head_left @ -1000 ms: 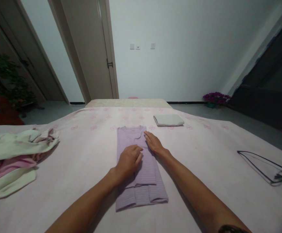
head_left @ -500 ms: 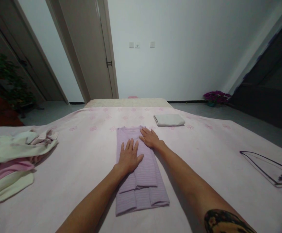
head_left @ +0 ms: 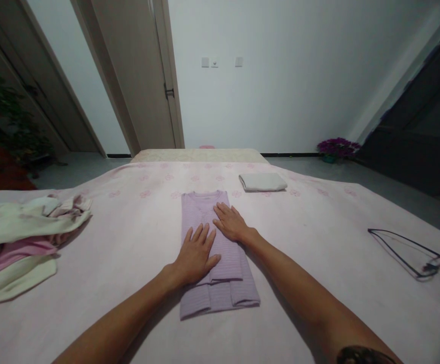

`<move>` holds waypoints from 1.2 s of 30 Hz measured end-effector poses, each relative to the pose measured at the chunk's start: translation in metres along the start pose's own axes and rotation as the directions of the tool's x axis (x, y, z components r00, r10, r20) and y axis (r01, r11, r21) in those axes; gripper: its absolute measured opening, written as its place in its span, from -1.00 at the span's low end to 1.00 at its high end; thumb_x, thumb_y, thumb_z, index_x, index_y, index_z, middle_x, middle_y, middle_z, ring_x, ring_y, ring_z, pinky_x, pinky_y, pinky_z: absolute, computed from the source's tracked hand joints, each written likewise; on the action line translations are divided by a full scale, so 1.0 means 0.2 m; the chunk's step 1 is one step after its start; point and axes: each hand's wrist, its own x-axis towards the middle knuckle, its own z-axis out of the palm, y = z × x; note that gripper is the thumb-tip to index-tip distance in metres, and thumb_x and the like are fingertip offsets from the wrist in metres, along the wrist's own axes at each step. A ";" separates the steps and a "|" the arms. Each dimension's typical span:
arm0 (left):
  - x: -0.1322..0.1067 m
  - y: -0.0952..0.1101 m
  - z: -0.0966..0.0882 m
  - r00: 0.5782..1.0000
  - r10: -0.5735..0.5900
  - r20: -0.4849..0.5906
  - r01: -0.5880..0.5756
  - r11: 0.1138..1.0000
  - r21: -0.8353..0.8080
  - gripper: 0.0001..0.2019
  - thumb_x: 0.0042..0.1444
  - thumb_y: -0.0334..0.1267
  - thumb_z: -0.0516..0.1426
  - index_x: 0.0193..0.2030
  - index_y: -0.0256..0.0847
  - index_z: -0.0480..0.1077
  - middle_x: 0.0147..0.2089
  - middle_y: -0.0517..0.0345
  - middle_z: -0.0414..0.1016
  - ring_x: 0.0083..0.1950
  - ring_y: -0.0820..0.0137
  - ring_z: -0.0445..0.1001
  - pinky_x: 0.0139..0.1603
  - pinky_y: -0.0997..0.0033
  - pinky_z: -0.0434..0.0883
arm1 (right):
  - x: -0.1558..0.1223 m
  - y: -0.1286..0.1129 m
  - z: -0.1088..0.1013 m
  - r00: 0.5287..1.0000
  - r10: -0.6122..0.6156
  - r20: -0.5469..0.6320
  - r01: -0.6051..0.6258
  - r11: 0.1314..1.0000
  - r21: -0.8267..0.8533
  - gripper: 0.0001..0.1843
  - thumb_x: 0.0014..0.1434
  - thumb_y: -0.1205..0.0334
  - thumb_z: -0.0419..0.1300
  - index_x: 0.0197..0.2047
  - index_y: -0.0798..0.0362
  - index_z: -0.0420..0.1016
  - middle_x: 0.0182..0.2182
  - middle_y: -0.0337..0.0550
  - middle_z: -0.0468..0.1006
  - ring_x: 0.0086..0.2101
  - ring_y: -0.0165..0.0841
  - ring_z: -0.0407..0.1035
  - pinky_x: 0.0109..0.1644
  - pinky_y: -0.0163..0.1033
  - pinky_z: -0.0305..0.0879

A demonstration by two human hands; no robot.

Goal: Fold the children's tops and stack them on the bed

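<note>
A lavender striped shirt (head_left: 225, 263) lies folded into a long narrow shape on the bed, its neckline at the far end. Its sleeves appear tucked over the body, and the lower hem shows at the near end. My left hand (head_left: 197, 255) rests flat on the left side of the shirt, fingers spread. Across from it and slightly farther away, my right hand (head_left: 230, 222) lies flat on the upper right part, fingers stretched out. Both palms hide some of the cloth beneath them.
A rumpled pile of clothes (head_left: 18, 247) in cream and pink lies at the left. A folded pale grey cloth (head_left: 263, 182) sits beyond the shirt to the right. A black wire loop (head_left: 405, 253) is at the far right of the pink flowered sheet (head_left: 129, 222).
My right hand has slid from the shirt's right shoulder edge inward and toward me. My left hand has shifted slightly toward the near left. The view has tilted a little.
</note>
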 end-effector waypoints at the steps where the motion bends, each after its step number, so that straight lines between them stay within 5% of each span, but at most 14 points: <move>1: -0.03 0.00 0.00 1.000 0.017 0.001 -0.017 1.000 -0.004 -0.30 0.32 0.12 -0.03 0.47 -0.23 0.03 0.50 -0.23 -0.06 0.51 0.00 -0.08 0.44 -0.18 -0.11 | 0.00 0.00 0.00 1.000 -0.001 -0.002 0.001 1.000 -0.012 -0.30 0.41 -0.07 -0.19 0.48 0.11 -0.05 0.46 -0.01 -0.10 0.42 -0.19 -0.23 0.44 0.06 -0.32; 7: -0.15 0.02 -0.03 0.997 0.082 0.011 -0.081 0.996 -0.038 -0.40 0.35 0.08 -0.04 0.46 -0.04 0.06 0.52 -0.16 -0.09 0.52 0.01 -0.10 0.42 -0.23 -0.06 | -0.04 -0.07 -0.02 0.998 0.046 -0.030 -0.047 0.998 -0.040 -0.28 0.40 -0.07 -0.16 0.47 0.16 -0.05 0.45 0.06 -0.08 0.41 -0.12 -0.22 0.43 0.10 -0.31; 14: -0.18 0.02 -0.04 0.995 0.103 -0.005 -0.104 0.994 -0.036 -0.41 0.33 0.00 0.04 0.45 0.00 0.06 0.50 -0.13 -0.02 0.50 0.04 -0.03 0.43 -0.22 -0.03 | -0.22 -0.18 0.01 0.997 -0.062 -0.050 0.061 0.998 -0.023 -0.30 0.42 -0.12 -0.20 0.47 0.08 -0.01 0.45 -0.01 -0.06 0.42 -0.15 -0.25 0.44 0.06 -0.33; 19: -0.25 -0.06 -0.02 0.960 0.276 -0.037 -0.278 0.947 -0.162 -0.39 0.32 0.04 0.06 0.45 -0.02 0.07 0.50 -0.12 -0.01 0.51 0.06 -0.04 0.43 -0.22 -0.01 | -0.34 -0.17 -0.03 0.993 -0.106 -0.055 0.106 0.994 0.001 -0.36 0.41 -0.03 -0.09 0.44 0.05 0.07 0.42 0.00 0.04 0.40 -0.14 -0.17 0.44 0.10 -0.30; 21: -0.31 -0.12 -0.01 0.945 0.304 -0.123 -0.326 0.910 -0.256 -0.46 0.35 -0.02 0.03 0.42 -0.04 0.14 0.48 -0.08 0.07 0.49 0.14 0.03 0.43 -0.11 0.08 | -0.41 -0.13 -0.05 0.985 -0.143 -0.100 0.148 0.988 0.041 -0.41 0.40 0.01 -0.05 0.41 0.04 0.15 0.38 0.00 0.15 0.38 -0.16 -0.07 0.44 0.09 -0.22; 26: -0.46 -0.30 -0.01 0.930 0.138 -0.340 -0.274 0.877 -0.395 -0.71 0.36 -0.27 0.03 0.15 -0.09 0.44 0.20 -0.05 0.46 0.22 0.29 0.44 0.18 0.21 0.47 | -0.61 0.03 -0.09 0.923 -0.237 -0.305 0.292 0.945 0.149 -0.60 0.36 0.21 0.05 0.22 0.01 0.41 0.11 0.03 0.50 0.11 -0.19 0.34 0.21 0.01 0.26; 36: -0.43 -0.37 -0.05 0.876 0.356 -0.325 -0.415 0.900 -0.132 -0.69 0.35 -0.34 0.05 0.17 -0.04 0.42 0.07 -0.01 0.57 0.01 0.33 0.57 0.00 0.27 0.54 | -0.75 0.04 -0.14 0.831 -0.505 -0.233 0.510 0.859 -0.043 -0.68 0.36 0.29 0.07 0.12 -0.03 0.49 0.00 0.02 0.59 -0.15 -0.27 0.49 -0.06 -0.10 0.40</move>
